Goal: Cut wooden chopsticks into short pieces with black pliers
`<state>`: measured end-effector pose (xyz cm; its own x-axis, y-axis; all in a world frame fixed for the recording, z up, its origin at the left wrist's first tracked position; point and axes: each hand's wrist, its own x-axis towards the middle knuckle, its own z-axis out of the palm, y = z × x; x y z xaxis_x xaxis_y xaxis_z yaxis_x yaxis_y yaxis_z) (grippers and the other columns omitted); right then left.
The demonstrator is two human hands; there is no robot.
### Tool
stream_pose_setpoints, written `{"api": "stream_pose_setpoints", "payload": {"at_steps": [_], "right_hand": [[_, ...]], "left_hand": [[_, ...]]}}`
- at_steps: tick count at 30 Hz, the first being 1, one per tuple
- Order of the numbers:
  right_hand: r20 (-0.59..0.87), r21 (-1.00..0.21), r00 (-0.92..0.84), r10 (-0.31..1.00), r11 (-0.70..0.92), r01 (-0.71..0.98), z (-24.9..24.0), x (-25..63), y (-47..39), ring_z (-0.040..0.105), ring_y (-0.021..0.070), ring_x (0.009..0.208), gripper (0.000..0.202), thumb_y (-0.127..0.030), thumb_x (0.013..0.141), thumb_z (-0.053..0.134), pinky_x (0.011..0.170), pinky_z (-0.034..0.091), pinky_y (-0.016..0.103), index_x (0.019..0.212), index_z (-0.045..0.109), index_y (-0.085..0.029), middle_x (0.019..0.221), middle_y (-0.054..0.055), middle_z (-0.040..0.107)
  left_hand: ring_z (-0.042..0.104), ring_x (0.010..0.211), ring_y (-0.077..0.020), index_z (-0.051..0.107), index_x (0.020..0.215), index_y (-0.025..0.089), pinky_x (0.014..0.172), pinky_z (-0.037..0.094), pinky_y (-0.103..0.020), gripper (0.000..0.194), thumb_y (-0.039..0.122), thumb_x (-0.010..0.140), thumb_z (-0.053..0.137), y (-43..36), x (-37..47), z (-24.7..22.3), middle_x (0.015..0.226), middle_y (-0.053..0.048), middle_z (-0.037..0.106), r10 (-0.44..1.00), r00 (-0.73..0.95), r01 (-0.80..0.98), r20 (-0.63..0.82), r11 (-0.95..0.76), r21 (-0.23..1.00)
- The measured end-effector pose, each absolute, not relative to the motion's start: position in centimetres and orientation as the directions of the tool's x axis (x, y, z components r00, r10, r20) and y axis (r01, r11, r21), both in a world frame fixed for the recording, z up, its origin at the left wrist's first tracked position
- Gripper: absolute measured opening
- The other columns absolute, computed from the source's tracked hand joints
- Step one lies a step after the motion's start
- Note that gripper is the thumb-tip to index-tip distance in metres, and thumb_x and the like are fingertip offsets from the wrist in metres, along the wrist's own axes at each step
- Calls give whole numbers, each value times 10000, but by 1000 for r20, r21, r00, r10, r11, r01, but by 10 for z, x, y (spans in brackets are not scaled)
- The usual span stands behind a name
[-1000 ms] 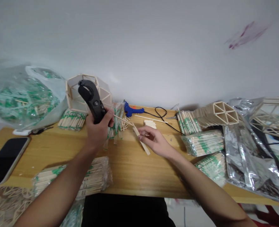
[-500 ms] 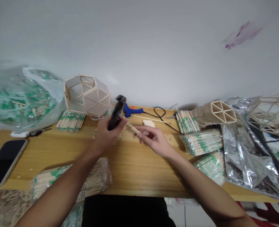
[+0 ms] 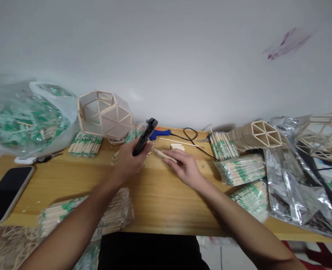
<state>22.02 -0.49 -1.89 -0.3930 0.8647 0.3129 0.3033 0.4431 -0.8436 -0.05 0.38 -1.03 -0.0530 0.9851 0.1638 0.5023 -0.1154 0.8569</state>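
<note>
My left hand is closed around a black plier-like hand tool, its head tilted up and to the right. Between the thumb and fingers of my right hand are thin wooden sticks, their tips pointing left toward the tool; how many cannot be told. Small cut bits lie under and around my left hand. Just behind the tool rests a blue glue gun, partly covered by it. A small pile of short cut sticks lies beyond my right hand, with one long stick behind.
Wrapped stick bundles lie at front left and right. A wooden lattice frame stands back left beside a plastic bag. A phone is far left. Stacked hexagonal frames and silver bags occupy the right.
The black tool has shifted slightly right and tilted further that way. My right hand stays in nearly the same place, with the sticks still in its fingers.
</note>
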Motion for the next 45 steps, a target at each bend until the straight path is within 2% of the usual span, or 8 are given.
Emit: {"api": "stream_pose_setpoints", "payload": {"at_steps": [3,7,11,16,21,29,39,45], "right_hand": [[261,-868,-375,890,386,313,-20,220,-5,649,205,792,302,-388,997,632,679,498,323,1216,760,-225,988,93,751],[109,-969,-329,938,174,176,-22,222,-1,585,152,621,385,-483,955,664,586,458,281,1199,739,-195,779,29,686],[42,-999,-299,953,44,1,-18,226,3,570,128,616,402,-525,912,700,587,450,271,1131,728,-189,862,39,714],[29,-997,-289,957,7,-77,-11,228,5,520,113,589,365,-515,902,711,570,424,268,1059,739,-186,848,34,697],[62,-998,-303,951,54,-35,-12,228,4,517,115,604,390,-505,925,687,586,427,273,1142,759,-189,871,37,696],[94,-994,-297,950,106,24,-16,229,4,496,117,624,464,-528,945,656,590,424,265,1225,761,-173,892,49,709],[74,-996,-358,931,86,18,-12,234,6,392,102,564,356,-491,960,654,534,305,260,969,774,-156,710,3,568],[53,-998,-372,927,66,21,-12,235,5,342,103,550,373,-512,967,637,526,246,268,892,719,-155,661,-15,480]], "left_hand": [[488,563,-147,660,760,202,546,355,-266,400,567,914,603,4,-1,-9,604,11,542,990,-35,474,135,-103,875],[568,661,-166,703,1015,203,608,415,-273,375,538,960,543,6,-5,-3,752,-20,650,983,22,449,182,-172,877],[629,769,-200,676,1191,201,694,463,-292,410,514,962,541,11,-9,2,870,-43,707,973,55,631,223,-208,747],[686,1065,-268,584,1400,201,949,500,-372,532,519,979,518,13,-8,-1,1207,-108,733,965,190,698,183,-264,666],[648,1236,-273,516,1499,271,1047,477,-394,550,515,1007,493,8,-4,-1,1418,-92,660,926,356,663,123,-343,665],[630,1283,-271,477,1552,255,1090,470,-395,596,546,1033,434,4,-3,-1,1449,-95,642,899,427,680,96,-390,621],[627,1300,-273,468,1561,263,1087,482,-392,590,529,1035,435,2,-2,2,1462,-84,639,891,437,668,122,-412,619],[711,1104,-253,544,1493,245,963,520,-346,536,507,1039,436,1,2,3,1250,-71,750,903,420,671,90,-375,640]]}}
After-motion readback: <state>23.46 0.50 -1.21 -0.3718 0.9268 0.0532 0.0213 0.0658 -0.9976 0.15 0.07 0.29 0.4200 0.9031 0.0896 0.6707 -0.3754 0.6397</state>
